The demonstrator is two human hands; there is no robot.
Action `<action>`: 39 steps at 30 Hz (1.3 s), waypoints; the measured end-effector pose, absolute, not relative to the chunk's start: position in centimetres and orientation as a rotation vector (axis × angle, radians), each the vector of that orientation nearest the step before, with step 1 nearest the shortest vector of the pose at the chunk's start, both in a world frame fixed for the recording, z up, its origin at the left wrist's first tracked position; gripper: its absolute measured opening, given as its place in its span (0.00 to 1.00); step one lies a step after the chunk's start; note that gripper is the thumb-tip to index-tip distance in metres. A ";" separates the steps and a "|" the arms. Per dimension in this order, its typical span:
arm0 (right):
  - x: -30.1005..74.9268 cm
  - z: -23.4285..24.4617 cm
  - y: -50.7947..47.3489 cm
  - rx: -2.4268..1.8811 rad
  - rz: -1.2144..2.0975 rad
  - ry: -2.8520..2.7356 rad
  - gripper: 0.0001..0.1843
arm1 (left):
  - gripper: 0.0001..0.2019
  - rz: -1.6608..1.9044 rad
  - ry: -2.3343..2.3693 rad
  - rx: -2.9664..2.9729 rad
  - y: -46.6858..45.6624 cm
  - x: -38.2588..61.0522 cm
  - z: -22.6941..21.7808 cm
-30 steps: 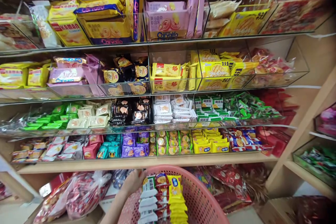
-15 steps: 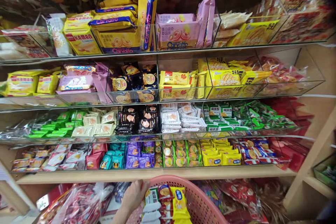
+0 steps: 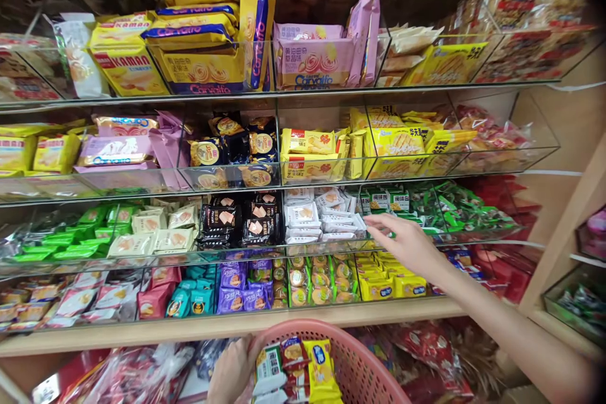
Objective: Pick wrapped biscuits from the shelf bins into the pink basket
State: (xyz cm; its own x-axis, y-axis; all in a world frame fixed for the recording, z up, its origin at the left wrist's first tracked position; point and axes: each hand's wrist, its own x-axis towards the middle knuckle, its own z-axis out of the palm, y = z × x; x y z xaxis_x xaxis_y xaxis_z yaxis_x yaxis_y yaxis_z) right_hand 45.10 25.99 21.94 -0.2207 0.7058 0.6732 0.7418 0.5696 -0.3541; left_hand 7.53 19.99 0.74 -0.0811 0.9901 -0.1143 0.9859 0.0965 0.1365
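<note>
My left hand (image 3: 231,366) is closed on the left rim of a pink plastic basket (image 3: 353,347). Inside the basket lie green-and-white packets (image 3: 268,369), red-and-blue packets (image 3: 293,353) and yellow packets (image 3: 322,369). My right hand (image 3: 402,237) reaches in from the right at the second shelf from the bottom, fingers stretched out and holding nothing visible. Its fingertips are at the right end of the white snack packets (image 3: 303,214), in front of the green-and-white packets (image 3: 379,201) there; whether they touch any packet I cannot tell.
Clear dividers and front panels split the shelves into compartments. Black packets (image 3: 220,221) lie left of the white ones. Below are purple packets (image 3: 243,293) and yellow packets (image 3: 376,287). A wooden ledge (image 3: 189,328) runs above red bagged goods (image 3: 132,366).
My right hand has come into view from the right and reached to the white packets. My left hand still grips the basket. The shelves have shifted slightly left in view.
</note>
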 end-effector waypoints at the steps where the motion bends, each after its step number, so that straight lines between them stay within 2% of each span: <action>1: 45.0 22.3 26.7 -1.147 -0.106 -1.999 0.15 | 0.22 0.037 2.178 2.019 20.0 7.5 0.6; 5: 44.2 23.4 29.1 -1.119 -0.200 -2.121 0.15 | 0.25 0.062 2.173 2.034 20.3 7.5 0.1; 12: 41.3 25.5 31.3 -1.203 -0.390 -2.317 0.14 | 0.22 -0.093 2.128 2.152 20.4 7.6 0.1; 19: 39.8 27.0 31.9 -1.386 -0.455 -2.428 0.11 | 0.25 -0.223 2.102 2.283 20.3 6.6 -1.1; 27: 40.2 26.9 32.2 -1.409 -0.339 -2.423 0.10 | 0.20 0.002 2.145 2.192 20.2 6.5 -1.6; 30: 40.2 27.0 32.4 -1.361 -0.491 -2.398 0.11 | 0.20 0.017 2.169 2.138 20.1 6.7 -1.4; 35: 40.1 26.9 32.5 -1.242 -0.926 -2.507 0.21 | 0.20 0.018 2.173 2.142 19.9 6.7 -1.2; 39: 40.1 27.3 33.1 -1.298 -0.963 -2.533 0.34 | 0.20 0.037 2.192 2.142 19.7 6.6 -1.5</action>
State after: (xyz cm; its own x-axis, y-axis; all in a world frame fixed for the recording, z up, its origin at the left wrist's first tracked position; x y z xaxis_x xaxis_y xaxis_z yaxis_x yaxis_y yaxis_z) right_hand 40.14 33.15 27.32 -0.6192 0.6812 0.3907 0.7687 0.4241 0.4788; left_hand 6.59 19.73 -1.48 -0.0215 0.9991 -0.0377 0.9972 0.0242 0.0706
